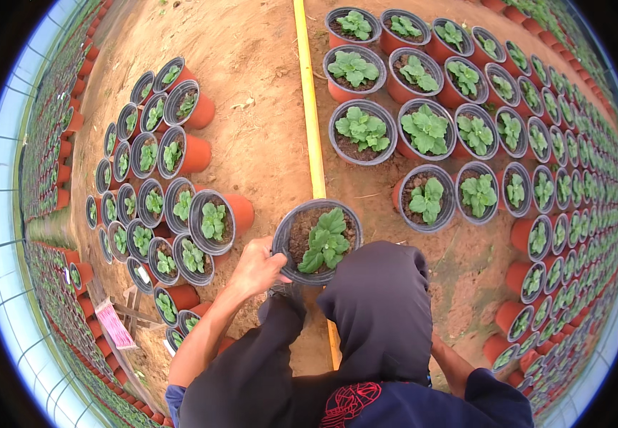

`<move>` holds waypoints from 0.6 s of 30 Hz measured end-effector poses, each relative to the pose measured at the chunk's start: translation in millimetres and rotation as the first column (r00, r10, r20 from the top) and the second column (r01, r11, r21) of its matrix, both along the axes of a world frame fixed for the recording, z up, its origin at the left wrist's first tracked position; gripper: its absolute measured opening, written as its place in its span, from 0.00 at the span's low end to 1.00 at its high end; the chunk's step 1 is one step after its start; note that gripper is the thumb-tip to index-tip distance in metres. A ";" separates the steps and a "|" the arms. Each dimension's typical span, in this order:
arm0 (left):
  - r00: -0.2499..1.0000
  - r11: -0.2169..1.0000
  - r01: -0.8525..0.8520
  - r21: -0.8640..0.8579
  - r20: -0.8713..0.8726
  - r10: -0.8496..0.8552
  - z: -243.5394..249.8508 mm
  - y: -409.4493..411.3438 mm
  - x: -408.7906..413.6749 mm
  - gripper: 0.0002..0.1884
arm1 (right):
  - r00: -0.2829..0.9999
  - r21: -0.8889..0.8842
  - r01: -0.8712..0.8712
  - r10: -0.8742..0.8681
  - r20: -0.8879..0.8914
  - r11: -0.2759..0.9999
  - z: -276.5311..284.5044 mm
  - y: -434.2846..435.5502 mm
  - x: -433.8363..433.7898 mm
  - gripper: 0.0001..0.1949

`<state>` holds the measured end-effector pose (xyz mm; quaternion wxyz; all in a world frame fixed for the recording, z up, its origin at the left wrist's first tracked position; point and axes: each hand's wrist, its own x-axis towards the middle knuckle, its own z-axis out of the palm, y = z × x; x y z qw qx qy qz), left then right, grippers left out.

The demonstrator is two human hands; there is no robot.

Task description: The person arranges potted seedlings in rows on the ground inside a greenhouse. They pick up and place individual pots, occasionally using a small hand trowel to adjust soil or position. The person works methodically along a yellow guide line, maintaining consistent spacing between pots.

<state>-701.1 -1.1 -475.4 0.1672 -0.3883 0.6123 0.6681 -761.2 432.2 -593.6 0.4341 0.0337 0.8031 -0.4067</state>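
My left hand (262, 266) grips the dark rim of a plastic flower pot (282, 235) in front of my knees. The pot holds brown soil and one leafy green seedling (326, 241). It sits over the line of a yellow strip (309, 101); whether its base touches the ground cannot be seen. My right hand is out of view, hidden behind my raised right knee (381, 299); only the forearm (450, 358) shows.
A group of potted seedlings (213, 222) stands on the bare soil (244, 107) to the left. Many rows of similar pots (426, 198) spread to the right. A pink-and-white piece (115, 323) lies by some wooden slats (135, 310) at lower left.
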 end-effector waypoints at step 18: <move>0.990 0.970 -0.139 0.201 0.038 0.134 -149.2 57.7 -99.8 0.29 | 0.992 0.008 0.050 -0.049 -0.119 0.999 -50.5 32.7 44.6 0.15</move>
